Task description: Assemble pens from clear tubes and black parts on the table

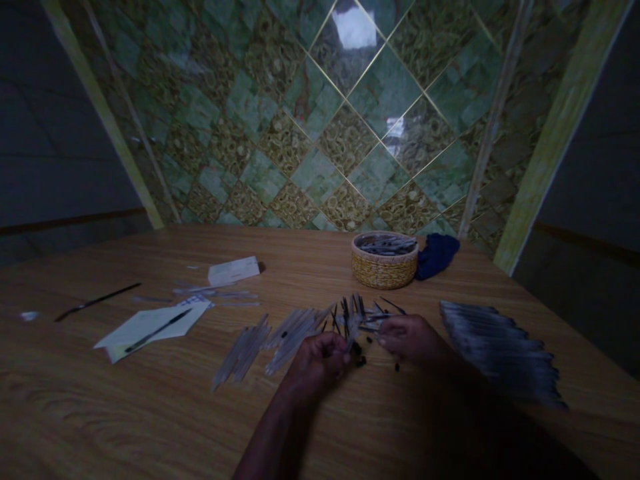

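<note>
My left hand (pixel 323 360) is closed near the table's middle, its thumb and fingers pinching a thin translucent tube (pixel 352 331) that points up and away. Just to the right, my right hand (pixel 407 339) has its fingers pressed together beside a loose pile of dark, thin refills (pixel 357 307); what it holds is too small to tell. Small black caps (pixel 361 361) lie between and below the hands. Left of my left hand, clear pen barrels (pixel 245 348) lie in slanted groups. A row of dark-filled pens (pixel 500 347) lies to the right.
A woven basket (pixel 384 270) full of pens stands behind the hands, with a dark blue cloth (pixel 438 255) beside it. Papers (pixel 155 327) with a pen on top, a white box (pixel 234 271) and a long dark stick (pixel 97 302) lie at the left. A tiled wall rises behind.
</note>
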A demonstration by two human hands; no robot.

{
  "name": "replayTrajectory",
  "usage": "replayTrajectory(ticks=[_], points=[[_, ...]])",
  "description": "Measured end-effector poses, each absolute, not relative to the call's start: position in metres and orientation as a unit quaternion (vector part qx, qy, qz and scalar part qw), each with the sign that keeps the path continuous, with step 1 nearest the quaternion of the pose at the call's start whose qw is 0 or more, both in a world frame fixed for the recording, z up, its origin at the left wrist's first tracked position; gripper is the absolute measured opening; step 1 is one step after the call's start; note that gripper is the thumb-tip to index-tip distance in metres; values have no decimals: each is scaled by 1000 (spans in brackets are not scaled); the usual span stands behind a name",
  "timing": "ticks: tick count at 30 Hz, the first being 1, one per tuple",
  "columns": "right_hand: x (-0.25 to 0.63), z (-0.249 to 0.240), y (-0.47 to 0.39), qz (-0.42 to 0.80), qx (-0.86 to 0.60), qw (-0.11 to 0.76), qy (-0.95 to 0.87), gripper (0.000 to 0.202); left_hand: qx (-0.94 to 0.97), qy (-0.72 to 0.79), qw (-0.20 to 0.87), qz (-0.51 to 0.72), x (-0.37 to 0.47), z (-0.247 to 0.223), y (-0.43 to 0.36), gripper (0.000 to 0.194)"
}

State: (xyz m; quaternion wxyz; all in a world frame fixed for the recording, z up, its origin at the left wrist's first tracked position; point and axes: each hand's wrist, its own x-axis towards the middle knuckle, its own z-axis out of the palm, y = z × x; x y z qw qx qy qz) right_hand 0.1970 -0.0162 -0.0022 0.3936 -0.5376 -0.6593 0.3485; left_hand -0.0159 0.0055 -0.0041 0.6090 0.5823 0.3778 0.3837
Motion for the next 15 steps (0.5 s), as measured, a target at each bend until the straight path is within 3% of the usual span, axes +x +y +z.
replayTrajectory(ticks=[2, 4, 7, 11, 15], points=[[208, -15, -16, 254, -583, 274, -721, 8, 578, 375, 609, 393, -16, -6, 6, 21], [214, -25, -14, 181, -614, 152, -753, 16, 573, 373, 609, 402, -16, -8, 8, 22], [215, -33, -13, 124, -628, 41, -767, 22, 553, 358, 629, 414, -17, -12, 11, 25], [211, -37, -13, 90, -625, 7, -776, 22, 526, 340, 649, 432, -17, -12, 11, 28], [208, -37, -16, 106, -609, 93, -781, 23, 534, 341, 653, 415, -16, -4, 7, 30]])
